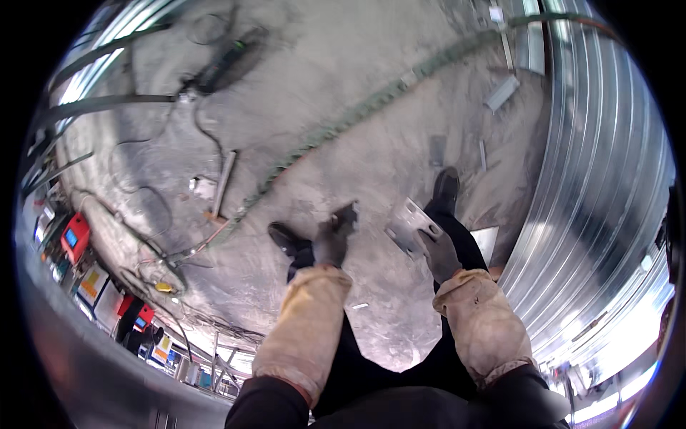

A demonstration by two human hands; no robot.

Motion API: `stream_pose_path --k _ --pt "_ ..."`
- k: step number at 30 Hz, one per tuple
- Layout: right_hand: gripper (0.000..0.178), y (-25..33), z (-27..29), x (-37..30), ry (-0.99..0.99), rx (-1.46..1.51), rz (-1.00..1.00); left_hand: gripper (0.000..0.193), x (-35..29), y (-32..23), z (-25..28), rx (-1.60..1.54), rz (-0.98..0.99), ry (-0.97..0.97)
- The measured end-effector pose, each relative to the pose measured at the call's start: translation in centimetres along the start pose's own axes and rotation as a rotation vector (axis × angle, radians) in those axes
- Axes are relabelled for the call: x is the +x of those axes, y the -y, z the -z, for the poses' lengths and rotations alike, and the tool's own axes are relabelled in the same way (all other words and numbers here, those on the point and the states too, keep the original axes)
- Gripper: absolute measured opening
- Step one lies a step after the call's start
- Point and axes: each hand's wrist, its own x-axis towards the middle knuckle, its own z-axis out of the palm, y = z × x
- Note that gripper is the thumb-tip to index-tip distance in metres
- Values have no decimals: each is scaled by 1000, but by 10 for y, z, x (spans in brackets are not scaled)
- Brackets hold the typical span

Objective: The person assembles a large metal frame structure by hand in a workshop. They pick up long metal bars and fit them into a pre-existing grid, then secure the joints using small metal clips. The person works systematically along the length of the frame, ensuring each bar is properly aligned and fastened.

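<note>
My left hand (pixel 330 244), in a dark grey glove, is closed on a small dark metal piece (pixel 348 214) that juts out past the fingers; its exact kind is hard to make out. In my right hand (pixel 440 256), also gloved, is a flat silvery metal plate (pixel 409 226) with slots, tilted and gripped along its near right edge. The two pieces are apart, held above the floor between my feet. Tan protective sleeves cover both forearms.
A green wrapped cable (pixel 364 107) crosses the concrete floor diagonally. Far left lies a dark power tool (pixel 218 68) with its cord. Long ribbed metal sheets (pixel 600 157) line the right side. Red machines (pixel 76 237) stand at left. Loose metal offcuts (pixel 502 94) lie far right.
</note>
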Motion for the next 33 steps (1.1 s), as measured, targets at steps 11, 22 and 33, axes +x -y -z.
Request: stream_pose_path --k 11,22,33 --pt "36 116 62 -144 259 426 -341 28 -347 -121 202 -424 17 113" --pt "29 537 -128 -224 566 -653 682 23 -495 -109 361 -280 -281 -702" --pt "28 604 -292 -264 973 -1453 1833 22 -474 -68 380 -481 -312 -731"
